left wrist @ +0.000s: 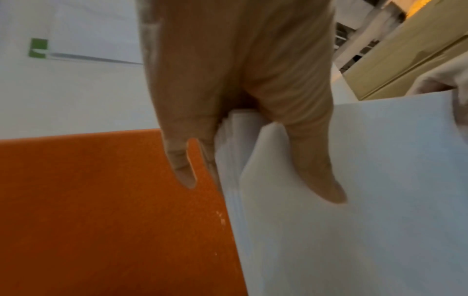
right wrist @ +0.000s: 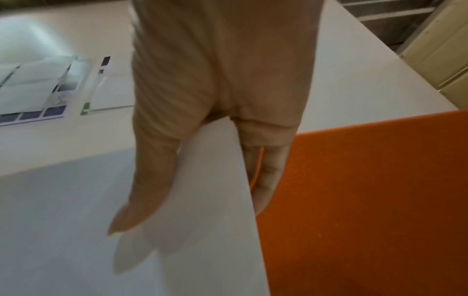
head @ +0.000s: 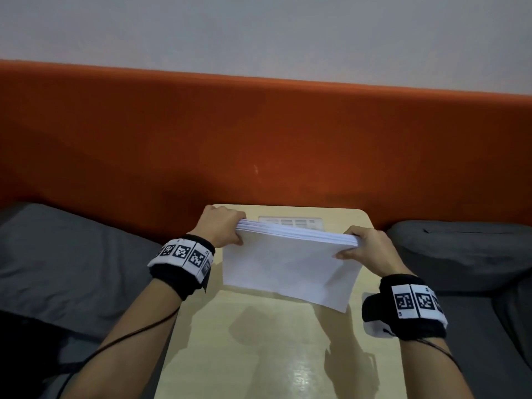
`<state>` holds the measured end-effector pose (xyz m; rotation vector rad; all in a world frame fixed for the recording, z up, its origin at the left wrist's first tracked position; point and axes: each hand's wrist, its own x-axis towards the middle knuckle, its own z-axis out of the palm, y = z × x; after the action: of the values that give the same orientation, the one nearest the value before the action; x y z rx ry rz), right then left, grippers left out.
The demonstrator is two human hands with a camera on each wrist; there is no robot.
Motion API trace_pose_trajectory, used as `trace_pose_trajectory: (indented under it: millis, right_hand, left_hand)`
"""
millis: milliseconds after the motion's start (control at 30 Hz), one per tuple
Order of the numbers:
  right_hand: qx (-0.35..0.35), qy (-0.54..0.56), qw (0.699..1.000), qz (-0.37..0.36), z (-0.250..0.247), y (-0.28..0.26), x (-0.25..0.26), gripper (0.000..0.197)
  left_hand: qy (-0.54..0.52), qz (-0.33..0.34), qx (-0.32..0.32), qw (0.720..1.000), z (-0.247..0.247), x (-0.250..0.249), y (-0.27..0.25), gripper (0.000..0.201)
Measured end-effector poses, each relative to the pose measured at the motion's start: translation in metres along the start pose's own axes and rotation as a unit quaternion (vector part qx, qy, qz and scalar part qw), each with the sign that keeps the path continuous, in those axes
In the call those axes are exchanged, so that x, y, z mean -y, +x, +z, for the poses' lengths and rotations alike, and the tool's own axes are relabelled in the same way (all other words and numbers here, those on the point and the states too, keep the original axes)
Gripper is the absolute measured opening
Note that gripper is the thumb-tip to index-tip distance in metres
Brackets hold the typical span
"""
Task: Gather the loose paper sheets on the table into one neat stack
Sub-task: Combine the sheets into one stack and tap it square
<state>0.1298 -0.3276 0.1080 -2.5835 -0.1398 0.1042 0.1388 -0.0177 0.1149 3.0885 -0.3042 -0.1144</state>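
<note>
A thick stack of white paper sheets (head: 288, 263) stands nearly upright on its long edge over the small wooden table (head: 259, 355), its lower edge at the tabletop. My left hand (head: 223, 230) grips the stack's upper left corner, thumb on the near face and fingers behind. My right hand (head: 367, 244) grips the upper right corner the same way. In the left wrist view the left hand (left wrist: 240, 130) pinches the stack (left wrist: 354, 200) between thumb and fingers. In the right wrist view the right hand (right wrist: 202, 150) clamps the stack (right wrist: 207, 190).
A pale label (head: 290, 223) lies on the table behind the stack. An orange padded panel (head: 259, 139) rises right behind the table. Grey cushions lie at the left (head: 66, 269) and at the right (head: 460, 251). Cables run from both wrist bands.
</note>
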Motion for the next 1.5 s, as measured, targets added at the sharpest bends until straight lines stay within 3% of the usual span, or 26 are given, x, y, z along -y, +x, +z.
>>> trace_pose_trajectory:
  millis: [100,167,200,267,333,433,567,700,733,833,967,1167,1267,1400,1500]
  right_hand:
    - [-0.005,0.051,0.999,-0.002,-0.001,0.001,-0.003,0.027]
    - [-0.043,0.153,0.987,0.011,0.0,-0.003,-0.008,0.034]
    - [-0.061,0.218,0.974,0.028,0.003,-0.007,-0.013,0.039]
    - [-0.072,0.354,0.93,0.063,0.017,-0.015,-0.022,0.042]
    - [-0.056,0.443,0.89,0.09,0.04,-0.018,-0.029,0.034]
    - [-0.097,0.46,0.876,0.107,0.066,-0.015,-0.03,0.023]
    - [-0.17,0.468,0.86,0.108,0.07,-0.008,-0.016,0.028]
    - [-0.234,0.565,0.788,0.068,0.055,-0.002,0.016,0.02]
    - [-0.243,0.553,0.795,0.056,0.05,-0.001,0.023,0.017]
    - [-0.222,0.471,0.854,0.01,0.036,-0.002,0.028,0.012]
    - [-0.156,0.48,0.863,-0.005,0.034,-0.004,0.019,0.015]
    - [-0.088,0.394,0.909,0.105,0.075,0.01,-0.015,0.03]
    - [-0.05,0.375,0.912,0.158,0.099,0.009,-0.028,0.035]
    - [0.08,0.431,0.873,0.214,0.112,-0.009,-0.038,0.031]
    - [0.127,0.379,0.894,0.203,0.121,-0.011,-0.048,0.034]
  left_hand:
    - [-0.015,0.002,0.001,1.0,-0.001,0.0,0.004,0.027]
    - [-0.166,-0.022,-0.007,0.986,0.005,0.01,0.004,0.021]
    - [-0.285,-0.029,-0.018,0.958,0.011,0.017,0.003,0.019]
    - [-0.502,-0.045,-0.059,0.861,0.025,0.026,-0.003,0.022]
    - [-0.619,-0.081,-0.092,0.776,0.042,0.023,-0.01,0.026]
    - [-0.675,-0.118,-0.117,0.718,0.06,0.001,-0.014,0.032]
    - [-0.692,-0.171,-0.223,0.665,0.061,-0.012,-0.006,0.031]
    - [-0.641,-0.167,-0.302,0.686,0.041,-0.02,0.0,0.044]
    - [-0.629,-0.159,-0.325,0.688,0.035,-0.021,0.001,0.041]
    - [-0.625,-0.124,-0.34,0.691,0.023,-0.015,-0.005,0.025]
    - [-0.716,-0.083,-0.243,0.649,0.028,-0.001,-0.017,0.024]
    - [-0.688,-0.127,-0.166,0.695,0.065,0.01,-0.014,0.023]
    - [-0.682,-0.166,-0.136,0.699,0.093,0.014,-0.011,0.019]
    - [-0.663,-0.172,-0.116,0.719,0.106,0.02,-0.004,0.021]
    - [-0.669,-0.179,-0.096,0.715,0.107,0.024,0.005,0.019]
